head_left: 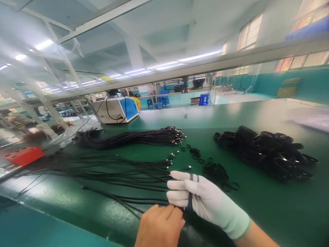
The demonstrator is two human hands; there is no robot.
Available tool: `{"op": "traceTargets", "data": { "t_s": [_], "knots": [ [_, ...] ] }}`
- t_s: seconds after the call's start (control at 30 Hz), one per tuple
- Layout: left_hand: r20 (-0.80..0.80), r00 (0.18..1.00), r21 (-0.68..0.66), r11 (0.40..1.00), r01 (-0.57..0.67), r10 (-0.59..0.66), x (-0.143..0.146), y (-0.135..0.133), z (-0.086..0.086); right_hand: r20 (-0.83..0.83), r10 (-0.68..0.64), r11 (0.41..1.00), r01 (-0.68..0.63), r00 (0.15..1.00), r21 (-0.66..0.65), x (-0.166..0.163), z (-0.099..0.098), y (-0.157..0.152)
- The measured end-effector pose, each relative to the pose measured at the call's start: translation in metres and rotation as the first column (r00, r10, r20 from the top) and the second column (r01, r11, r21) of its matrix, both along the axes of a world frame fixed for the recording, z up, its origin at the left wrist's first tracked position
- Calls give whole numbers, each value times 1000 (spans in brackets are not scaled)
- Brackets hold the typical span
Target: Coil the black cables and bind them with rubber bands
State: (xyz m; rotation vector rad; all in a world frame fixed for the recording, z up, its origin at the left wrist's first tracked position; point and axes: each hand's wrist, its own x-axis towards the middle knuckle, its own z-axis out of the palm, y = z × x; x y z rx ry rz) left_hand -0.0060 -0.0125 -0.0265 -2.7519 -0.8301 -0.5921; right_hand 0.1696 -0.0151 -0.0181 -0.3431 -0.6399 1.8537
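Observation:
My right hand (pixel 205 197) wears a white glove. Its fingers point left, with the thumb folded over them and pressing on a black cable (pixel 190 199) that crosses the fingers. Dark bands circle the index finger. Just below, my bare left hand (pixel 160 224) is closed, its fingertips against the cable by the gloved fingers; part of its grip is hidden. Loose black cables (pixel 138 176) stretch leftward across the green table, their metal plugs (pixel 174 153) near the gloved hand. Small black rubber bands (pixel 216 173) lie in a heap behind the glove.
A thick bundle of black cables (pixel 133 137) lies farther back. Coiled black cables (pixel 264 151) are piled at the right. A white and blue machine (pixel 119 109) stands at the back left, and a red box (pixel 24 156) sits at the left edge. A metal rail (pixel 180 73) spans above the table.

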Motion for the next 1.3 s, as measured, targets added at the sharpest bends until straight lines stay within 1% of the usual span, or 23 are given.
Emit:
{"op": "traceTargets", "data": {
  "t_s": [0.07, 0.1, 0.17, 0.23, 0.3, 0.37, 0.4, 0.43, 0.47, 0.5, 0.53, 0.6, 0.63, 0.7, 0.73, 0.83, 0.93, 1.0, 1.07, 1.13, 1.17, 1.23, 1.3],
  "knots": [
    [5, 999, -27, 998, 53, -52, 2, 8, 21, 89, 45, 999, -46, 995, 8, -5, -8, -3],
    [-18, 996, -61, 995, 82, -84, 2, 15, 33, 108, 106, 994, -109, 989, 21, -7, -12, -5],
    [-65, 987, -187, 973, 136, -150, 0, 30, 53, 88, 264, 962, -269, 960, 54, -11, -16, -7],
    [-13, 983, -354, 920, 168, -184, -1, 44, 65, 14, 401, 915, -401, 916, 49, -14, -18, -8],
    [114, 981, -533, 823, 195, -158, 1, 54, 64, -103, 498, 866, -500, 861, 13, -17, -17, -7],
    [247, 965, -664, 710, 233, -87, 5, 59, 53, -193, 557, 822, -569, 808, -8, -20, -15, -7],
    [297, 954, -704, 663, 255, -51, 6, 60, 46, -214, 562, 818, -576, 799, -5, -22, -13, -7],
    [331, 943, -725, 633, 271, -26, 6, 60, 38, -220, 544, 830, -557, 810, 3, -23, -12, -7],
    [344, 939, -730, 625, 276, -13, 6, 61, 31, -220, 511, 853, -522, 831, 11, -23, -9, -7],
    [331, 944, -717, 648, 257, -8, 4, 61, 24, -224, 469, 879, -477, 854, 20, -23, -7, -7],
    [292, 956, -683, 700, 208, 1, 1, 62, 18, -232, 419, 905, -424, 878, 27, -22, -4, -7],
    [165, 984, -549, 835, 34, 69, -8, 63, 9, -242, 306, 952, -303, 921, 49, -19, 3, -5],
    [101, 987, -461, 885, -67, 127, -12, 62, 5, -244, 254, 967, -246, 936, 61, -16, 6, -4],
    [15, 976, -310, 929, -202, 218, -18, 54, -1, -241, 159, 987, -144, 958, 77, -10, 11, 0],
    [-11, 974, -266, 938, -221, 226, -18, 47, -3, -238, 116, 992, -101, 964, 75, -7, 12, 2],
    [-30, 991, -198, 971, -133, 130, -10, 21, -8, -181, 1, 999, 7, 983, 41, -1, 8, 6],
    [1, 999, -150, 988, -37, 38, 2, 4, -3, -2, -60, 998, 60, 998, -32, -3, -4, 3],
    [22, 1000, -145, 989, -4, 8, 4, 5, 9, 135, 0, 998, 10, 991, -68, -6, -10, -3],
    [39, 999, -197, 980, 36, -29, -1, 14, 25, 194, 137, 990, -130, 971, -51, -12, -13, -9],
    [74, 995, -318, 944, 90, -70, -8, 24, 39, 141, 300, 954, -299, 943, -30, -19, -14, -13],
    [108, 991, -401, 908, 120, -83, -11, 29, 43, 83, 368, 930, -367, 926, -38, -23, -14, -14],
    [211, 975, -583, 792, 182, -68, -15, 38, 43, -50, 464, 881, -467, 884, -75, -29, -15, -16],
    [323, 946, -730, 636, 251, -4, -14, 44, 35, -133, 519, 841, -532, 844, -99, -32, -20, -15]
  ]
}}
